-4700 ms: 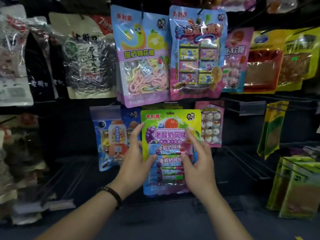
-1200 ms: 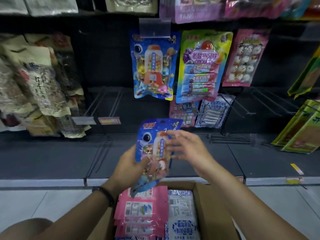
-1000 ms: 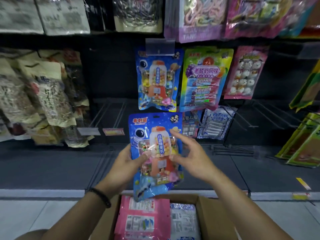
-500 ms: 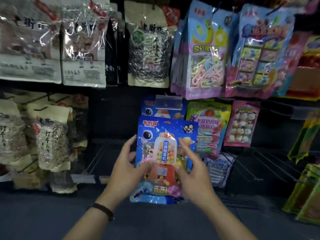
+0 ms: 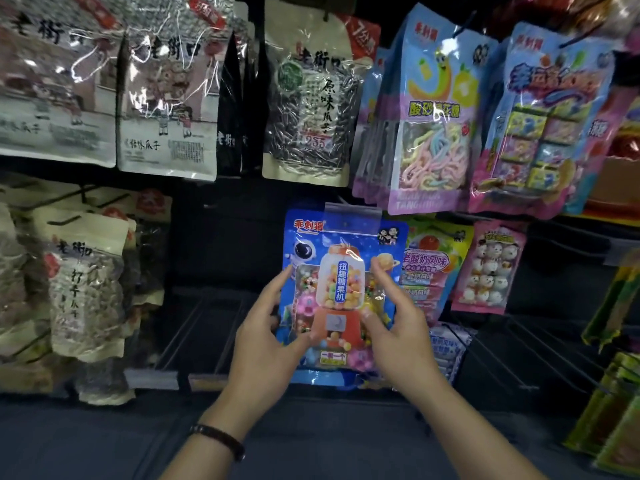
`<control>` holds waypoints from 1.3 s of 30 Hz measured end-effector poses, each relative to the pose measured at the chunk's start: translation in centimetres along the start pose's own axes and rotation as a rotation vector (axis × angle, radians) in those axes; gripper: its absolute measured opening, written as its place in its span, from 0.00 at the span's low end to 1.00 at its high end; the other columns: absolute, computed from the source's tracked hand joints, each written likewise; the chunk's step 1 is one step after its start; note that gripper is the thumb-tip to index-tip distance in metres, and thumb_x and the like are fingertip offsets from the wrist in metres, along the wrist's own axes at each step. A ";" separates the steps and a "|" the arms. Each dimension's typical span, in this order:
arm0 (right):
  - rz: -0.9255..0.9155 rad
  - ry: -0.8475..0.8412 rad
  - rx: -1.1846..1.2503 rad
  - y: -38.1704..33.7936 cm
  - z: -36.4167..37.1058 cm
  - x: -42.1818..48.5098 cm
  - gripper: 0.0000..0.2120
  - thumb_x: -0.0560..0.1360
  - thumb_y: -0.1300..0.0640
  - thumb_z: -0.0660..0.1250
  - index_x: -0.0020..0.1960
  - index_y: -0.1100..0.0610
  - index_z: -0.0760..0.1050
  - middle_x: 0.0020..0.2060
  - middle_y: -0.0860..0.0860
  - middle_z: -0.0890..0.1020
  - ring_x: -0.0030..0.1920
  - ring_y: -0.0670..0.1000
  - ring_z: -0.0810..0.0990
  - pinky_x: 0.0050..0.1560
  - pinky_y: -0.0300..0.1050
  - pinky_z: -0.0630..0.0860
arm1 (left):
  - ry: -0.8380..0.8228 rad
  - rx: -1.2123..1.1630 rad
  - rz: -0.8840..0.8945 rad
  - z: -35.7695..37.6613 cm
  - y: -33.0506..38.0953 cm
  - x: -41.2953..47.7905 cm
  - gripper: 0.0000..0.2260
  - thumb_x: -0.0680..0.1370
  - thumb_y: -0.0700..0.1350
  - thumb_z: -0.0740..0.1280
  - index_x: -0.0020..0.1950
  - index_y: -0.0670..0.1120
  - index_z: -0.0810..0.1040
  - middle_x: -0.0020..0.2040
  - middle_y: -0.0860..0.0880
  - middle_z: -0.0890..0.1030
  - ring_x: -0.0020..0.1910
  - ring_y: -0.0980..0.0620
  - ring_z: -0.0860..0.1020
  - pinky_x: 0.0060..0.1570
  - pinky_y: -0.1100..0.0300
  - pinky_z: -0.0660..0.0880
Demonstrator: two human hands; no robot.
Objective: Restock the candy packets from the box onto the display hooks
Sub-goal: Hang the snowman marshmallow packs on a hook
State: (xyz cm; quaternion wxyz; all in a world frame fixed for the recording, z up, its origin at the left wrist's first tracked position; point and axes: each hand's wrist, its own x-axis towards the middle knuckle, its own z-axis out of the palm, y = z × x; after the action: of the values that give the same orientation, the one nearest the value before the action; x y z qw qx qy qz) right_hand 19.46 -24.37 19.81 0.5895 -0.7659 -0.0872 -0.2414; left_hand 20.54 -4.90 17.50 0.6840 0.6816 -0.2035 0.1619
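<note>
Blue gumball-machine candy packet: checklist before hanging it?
1. Left hand grips the blue gumball-machine candy packet at its left edge: ok.
2. Right hand grips its right edge: ok.
3. Packet upright, printed front facing out: ok.
4. Packet top level with the clear price-tag holder: ok, the holder overlaps it.
5. Hang hole on the hook: cannot tell, the holder hides it.
6. Clear of the green candy packet to the right: cannot tell, their edges overlap in view.
</note>
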 end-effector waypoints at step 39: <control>0.139 0.025 -0.353 -0.5 -0.5 5.4 0.40 0.81 0.54 0.73 0.84 0.43 0.54 0.76 0.52 0.61 0.73 0.59 0.71 0.55 0.33 0.75 | -0.329 0.686 -0.092 -3.3 -0.4 1.0 0.46 0.76 0.52 0.77 0.84 0.62 0.51 0.84 0.51 0.57 0.84 0.52 0.49 0.81 0.55 0.53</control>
State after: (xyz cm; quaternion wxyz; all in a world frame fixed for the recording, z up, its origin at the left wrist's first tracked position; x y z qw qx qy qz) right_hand 23.88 -25.50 22.86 0.4624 -0.8585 0.0170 -0.2212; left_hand 21.80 -1.64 17.67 0.3807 0.8963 -0.2134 0.0782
